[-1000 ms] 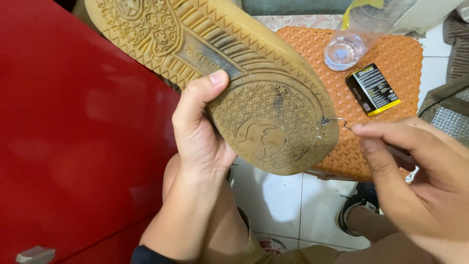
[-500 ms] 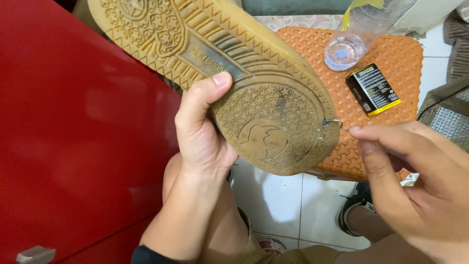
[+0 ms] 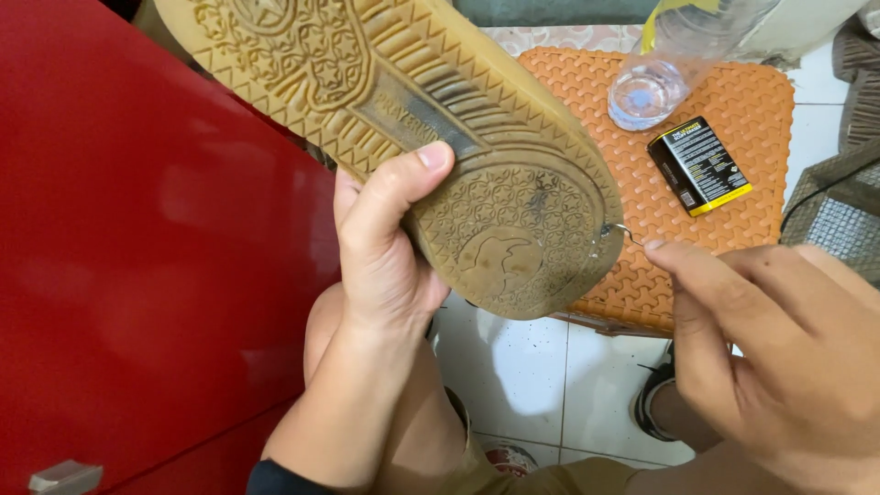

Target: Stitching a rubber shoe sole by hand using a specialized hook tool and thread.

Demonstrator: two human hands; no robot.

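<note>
We held the shoe [image 3: 403, 137] sole-up in front of us, its tan patterned rubber sole facing the camera and its heel end pointing down toward the right. Our left hand [image 3: 385, 266] gripped it from below near the heel, the thumb pressed flat across the sole and the other fingers hidden behind the shoe. Our right hand [image 3: 779, 348] sat just to the right of the heel, its thumb and forefinger pinched together on a thin metal needle [image 3: 625, 232] whose tip touched the heel's edge; we could not tell whether any thread ran from it. Behind the shoe stood an orange woven-pattern plastic stool [image 3: 733, 202], carrying a clear plastic bottle [image 3: 660, 73] and a small black box with a yellow edge [image 3: 698, 165]. A red cabinet [image 3: 137, 275] filled the left side, and white floor tiles [image 3: 513, 376] showed below.
</note>
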